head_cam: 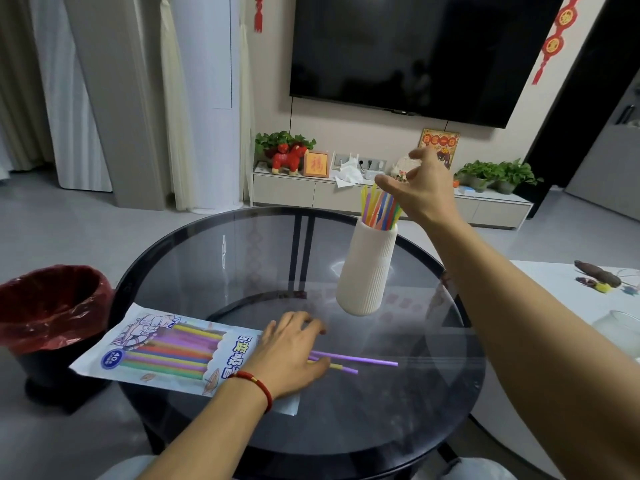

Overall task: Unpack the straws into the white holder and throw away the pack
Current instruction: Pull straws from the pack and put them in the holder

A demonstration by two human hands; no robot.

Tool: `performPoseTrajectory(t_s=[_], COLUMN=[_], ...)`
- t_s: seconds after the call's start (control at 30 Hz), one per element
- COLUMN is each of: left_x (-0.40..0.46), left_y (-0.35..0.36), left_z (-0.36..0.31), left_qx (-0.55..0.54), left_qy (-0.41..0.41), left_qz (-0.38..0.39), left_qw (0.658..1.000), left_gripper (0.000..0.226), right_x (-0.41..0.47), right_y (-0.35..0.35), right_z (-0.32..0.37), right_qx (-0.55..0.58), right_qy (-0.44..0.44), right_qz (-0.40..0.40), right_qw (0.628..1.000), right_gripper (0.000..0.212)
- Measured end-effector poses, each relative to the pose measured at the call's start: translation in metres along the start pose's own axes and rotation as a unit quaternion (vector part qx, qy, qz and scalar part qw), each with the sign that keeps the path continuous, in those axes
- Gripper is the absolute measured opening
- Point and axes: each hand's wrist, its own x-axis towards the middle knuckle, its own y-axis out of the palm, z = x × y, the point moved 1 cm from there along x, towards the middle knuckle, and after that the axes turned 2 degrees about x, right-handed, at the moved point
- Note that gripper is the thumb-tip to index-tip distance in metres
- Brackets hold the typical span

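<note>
Right hand [424, 188] hovers upper right of centre, fingers spread wide, holding nothing, just above the straws [379, 209] standing in the white holder [367, 271]. Left hand [289, 355] lies flat at the pack [162, 355] mouth, lower centre, grip loose, pinning it to the tabletop [242, 258]. Loose straws [360, 360] poke out right. Bin [52, 306] waits at left edge.

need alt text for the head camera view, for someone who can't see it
Above a white holder of coloured straws on a round glass table, the right hand hovers open. The left hand rests on the straw pack, with loose straws poking out; a red-lined bin stands left.
</note>
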Motion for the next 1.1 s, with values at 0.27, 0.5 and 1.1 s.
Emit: performPoseTrajectory(t_s=[0.27,0.5,1.1], left_x=[-0.004,-0.022,-0.017], left_y=[-0.008,-0.008,-0.013], left_z=[0.012,0.041,0.009], left_qx=[0.035,0.115,0.134], left_qy=[-0.016,-0.031,0.034], left_qz=[0.053,0.226,0.055], left_qw=[0.998,0.967,0.989], left_gripper=[0.09,0.143,0.1], right_x=[-0.022,-0.086,-0.249], right_y=[0.013,-0.002,0.093], right_z=[-0.016,-0.021,-0.082], right_qx=[-0.077,-0.002,0.057], right_qy=[-0.121,-0.2,0.014], right_qz=[0.142,-0.033,0.277], right_qw=[0.979,0.979,0.959], right_gripper=[0.054,0.024,0.033])
